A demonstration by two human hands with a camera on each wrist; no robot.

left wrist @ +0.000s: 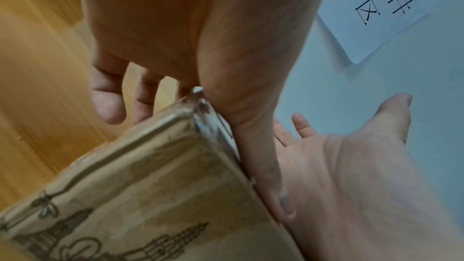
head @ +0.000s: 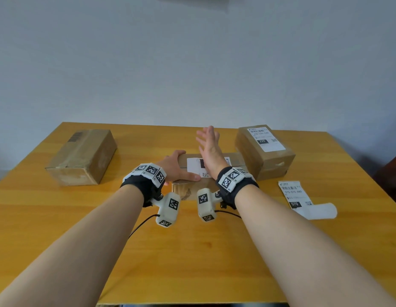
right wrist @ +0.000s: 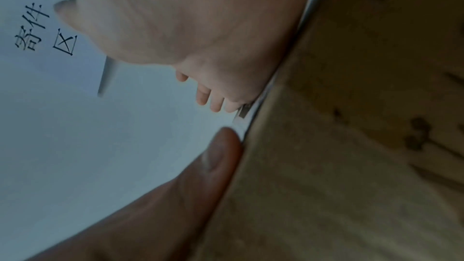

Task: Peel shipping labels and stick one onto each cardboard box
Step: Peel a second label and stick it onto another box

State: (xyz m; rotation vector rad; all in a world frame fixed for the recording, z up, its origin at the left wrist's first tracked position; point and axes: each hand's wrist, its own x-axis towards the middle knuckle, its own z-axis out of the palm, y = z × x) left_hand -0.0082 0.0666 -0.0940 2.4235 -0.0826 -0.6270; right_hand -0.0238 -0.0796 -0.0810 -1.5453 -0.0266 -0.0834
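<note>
Three cardboard boxes stand on the wooden table [head: 192,251]. My left hand [head: 177,167] grips the left end of the middle box [head: 235,159], thumb [left wrist: 266,166] lying along its top edge, fingers down its side. A white shipping label [head: 194,166] lies on top of that box [left wrist: 163,186]. Above the label my right hand [head: 209,145] is raised with fingers spread and palm [left wrist: 351,166] bare; its heel is at the label's surface. The right box [head: 254,156] carries a label [head: 266,138]. The left box [head: 82,156] shows only a printed barcode.
A loose label sheet [head: 295,197] marked 070 lies near the table's right edge, its end curled into a roll [head: 323,210]. A paper sign [left wrist: 371,7] hangs on the pale wall behind. The near half of the table is bare wood under my forearms.
</note>
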